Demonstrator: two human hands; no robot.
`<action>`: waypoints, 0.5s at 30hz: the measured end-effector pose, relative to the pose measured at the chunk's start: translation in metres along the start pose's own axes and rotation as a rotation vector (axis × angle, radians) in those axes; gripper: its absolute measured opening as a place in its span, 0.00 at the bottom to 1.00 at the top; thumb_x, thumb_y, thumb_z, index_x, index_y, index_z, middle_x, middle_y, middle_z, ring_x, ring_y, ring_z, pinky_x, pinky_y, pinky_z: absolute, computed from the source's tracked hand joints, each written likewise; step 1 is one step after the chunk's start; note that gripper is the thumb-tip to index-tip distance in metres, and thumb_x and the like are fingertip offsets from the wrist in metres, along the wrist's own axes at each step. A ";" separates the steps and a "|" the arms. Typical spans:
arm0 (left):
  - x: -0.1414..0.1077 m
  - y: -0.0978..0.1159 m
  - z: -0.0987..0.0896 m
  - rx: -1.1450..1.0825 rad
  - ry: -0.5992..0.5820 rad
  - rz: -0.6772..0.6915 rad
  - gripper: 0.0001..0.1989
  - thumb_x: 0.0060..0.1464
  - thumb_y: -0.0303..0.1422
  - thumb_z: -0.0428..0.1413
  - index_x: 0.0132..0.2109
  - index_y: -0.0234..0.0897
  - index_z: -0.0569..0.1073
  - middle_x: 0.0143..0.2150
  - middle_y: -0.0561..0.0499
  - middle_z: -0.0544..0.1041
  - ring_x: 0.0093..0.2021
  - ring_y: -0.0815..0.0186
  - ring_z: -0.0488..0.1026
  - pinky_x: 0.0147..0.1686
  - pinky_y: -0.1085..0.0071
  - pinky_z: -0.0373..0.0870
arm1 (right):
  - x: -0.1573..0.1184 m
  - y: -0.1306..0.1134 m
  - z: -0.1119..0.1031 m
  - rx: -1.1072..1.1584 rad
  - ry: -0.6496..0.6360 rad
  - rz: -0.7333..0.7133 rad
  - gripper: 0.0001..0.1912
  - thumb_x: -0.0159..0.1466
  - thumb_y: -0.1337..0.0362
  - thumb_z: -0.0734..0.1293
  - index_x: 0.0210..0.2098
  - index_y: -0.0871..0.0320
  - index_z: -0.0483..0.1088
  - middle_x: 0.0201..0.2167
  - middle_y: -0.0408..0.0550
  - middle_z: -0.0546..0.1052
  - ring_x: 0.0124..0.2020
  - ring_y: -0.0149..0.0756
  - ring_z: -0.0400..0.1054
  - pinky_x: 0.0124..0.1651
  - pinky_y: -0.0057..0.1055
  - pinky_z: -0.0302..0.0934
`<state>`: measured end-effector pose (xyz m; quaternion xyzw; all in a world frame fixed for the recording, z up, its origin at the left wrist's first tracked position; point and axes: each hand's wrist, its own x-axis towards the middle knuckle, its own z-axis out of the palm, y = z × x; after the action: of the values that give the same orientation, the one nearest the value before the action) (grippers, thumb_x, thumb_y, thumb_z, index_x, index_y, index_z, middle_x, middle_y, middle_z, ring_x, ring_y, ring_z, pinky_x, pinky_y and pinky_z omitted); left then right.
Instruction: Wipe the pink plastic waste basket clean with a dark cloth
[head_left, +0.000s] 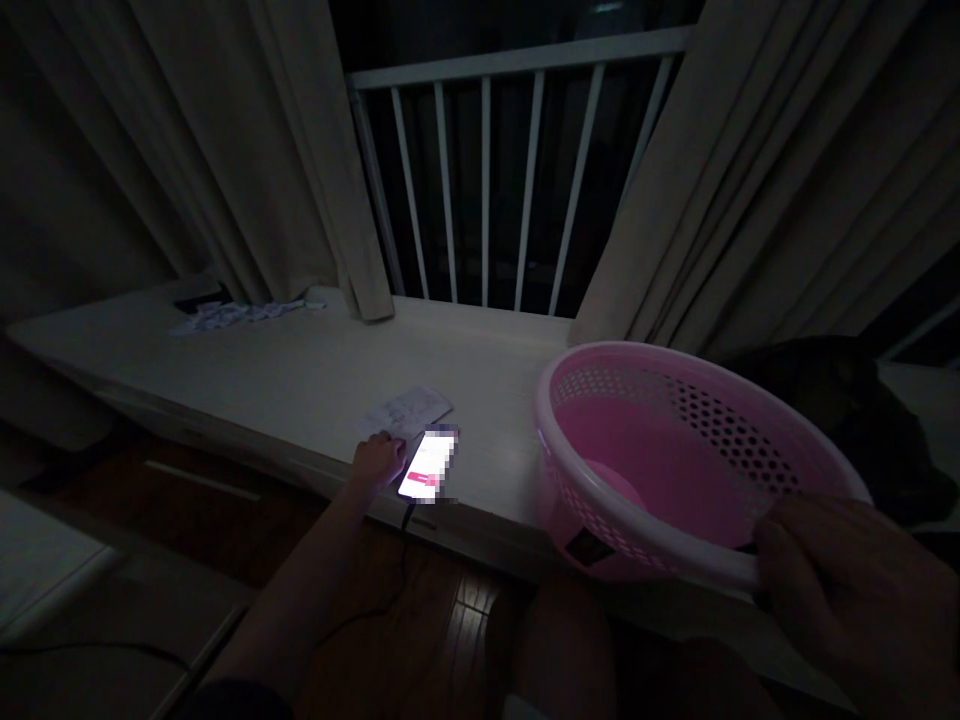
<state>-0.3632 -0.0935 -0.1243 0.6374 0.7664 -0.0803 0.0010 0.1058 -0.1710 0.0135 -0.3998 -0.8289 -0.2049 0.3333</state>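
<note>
My right hand (847,580) is wrapped round the near right rim of a pink plastic laundry basket (600,500). The basket has holes round its upper wall and tilts so that its inside faces me. A lighter pink rounded shape (619,485) shows in its bottom. On the white ledge, a lit phone (427,465) lies with its screen up and a cable at its lower end. Just left of it is my left hand (379,460), fingers curled in. What they hold, if anything, is hidden. A crumpled pale sheet (409,410) lies beyond that hand.
The white window ledge (480,350) runs across the view below a barred window (510,180). Long curtains (292,150) hang at both sides. Rumpled cloth (240,315) lies far left, and a dark bulky item (832,400) sits behind the basket. A black cable (382,605) trails over the wooden floor.
</note>
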 end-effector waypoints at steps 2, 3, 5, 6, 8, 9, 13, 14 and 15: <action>0.004 0.002 0.003 -0.009 0.034 0.016 0.22 0.61 0.34 0.40 0.50 0.36 0.76 0.49 0.37 0.75 0.50 0.54 0.71 0.46 0.60 0.66 | 0.001 -0.001 -0.001 0.024 -0.004 -0.036 0.17 0.67 0.63 0.59 0.21 0.53 0.61 0.16 0.44 0.64 0.20 0.33 0.61 0.29 0.36 0.52; 0.007 0.004 0.005 -0.025 0.062 0.029 0.21 0.61 0.33 0.41 0.51 0.36 0.75 0.50 0.38 0.75 0.50 0.55 0.71 0.46 0.62 0.66 | 0.001 -0.003 -0.002 0.038 -0.005 -0.028 0.17 0.67 0.63 0.59 0.21 0.53 0.62 0.17 0.44 0.65 0.20 0.32 0.61 0.29 0.36 0.52; 0.011 0.009 0.009 -0.070 0.126 0.072 0.21 0.61 0.32 0.41 0.54 0.36 0.73 0.52 0.40 0.75 0.51 0.58 0.70 0.48 0.63 0.66 | 0.003 -0.008 -0.003 0.069 -0.010 0.052 0.18 0.68 0.63 0.58 0.20 0.53 0.61 0.16 0.44 0.64 0.21 0.33 0.60 0.30 0.37 0.52; 0.014 0.012 0.012 -0.093 0.149 0.100 0.21 0.60 0.31 0.42 0.55 0.36 0.72 0.53 0.41 0.74 0.52 0.59 0.70 0.50 0.64 0.65 | 0.003 -0.011 -0.004 0.082 -0.020 0.103 0.19 0.68 0.63 0.57 0.20 0.53 0.61 0.16 0.44 0.64 0.21 0.34 0.60 0.30 0.37 0.52; 0.019 0.020 0.015 -0.122 0.170 0.159 0.21 0.59 0.29 0.44 0.56 0.35 0.72 0.55 0.41 0.73 0.55 0.59 0.68 0.52 0.64 0.64 | 0.004 -0.016 -0.004 0.098 -0.031 0.167 0.19 0.68 0.63 0.56 0.20 0.54 0.60 0.17 0.44 0.63 0.22 0.35 0.59 0.31 0.37 0.52; 0.022 0.024 0.015 -0.125 0.173 0.185 0.22 0.59 0.29 0.44 0.57 0.35 0.71 0.56 0.41 0.73 0.56 0.59 0.68 0.53 0.63 0.63 | 0.004 -0.018 -0.004 0.108 -0.032 0.170 0.18 0.67 0.63 0.56 0.20 0.54 0.60 0.17 0.43 0.63 0.22 0.35 0.58 0.31 0.36 0.52; 0.030 0.038 0.013 -0.118 0.158 0.230 0.22 0.57 0.30 0.47 0.58 0.36 0.71 0.58 0.40 0.71 0.57 0.58 0.67 0.54 0.61 0.63 | 0.005 -0.019 -0.004 0.131 -0.014 0.145 0.17 0.66 0.65 0.57 0.21 0.54 0.60 0.17 0.43 0.62 0.22 0.35 0.58 0.31 0.35 0.51; 0.031 0.040 0.012 -0.117 0.148 0.231 0.22 0.57 0.30 0.47 0.58 0.36 0.71 0.59 0.40 0.71 0.57 0.57 0.67 0.53 0.61 0.63 | 0.006 -0.019 -0.004 0.132 -0.011 0.140 0.17 0.66 0.66 0.57 0.21 0.54 0.60 0.17 0.42 0.62 0.22 0.35 0.58 0.31 0.35 0.51; 0.032 0.042 0.011 -0.118 0.141 0.231 0.23 0.57 0.31 0.47 0.59 0.37 0.71 0.59 0.40 0.70 0.58 0.57 0.67 0.53 0.60 0.64 | 0.006 -0.019 -0.004 0.132 -0.008 0.138 0.17 0.66 0.66 0.57 0.21 0.54 0.60 0.17 0.42 0.62 0.22 0.35 0.58 0.31 0.35 0.51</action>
<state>-0.3295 -0.0565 -0.1435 0.7242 0.6895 0.0105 -0.0065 0.0899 -0.1816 0.0196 -0.4339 -0.8124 -0.1248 0.3689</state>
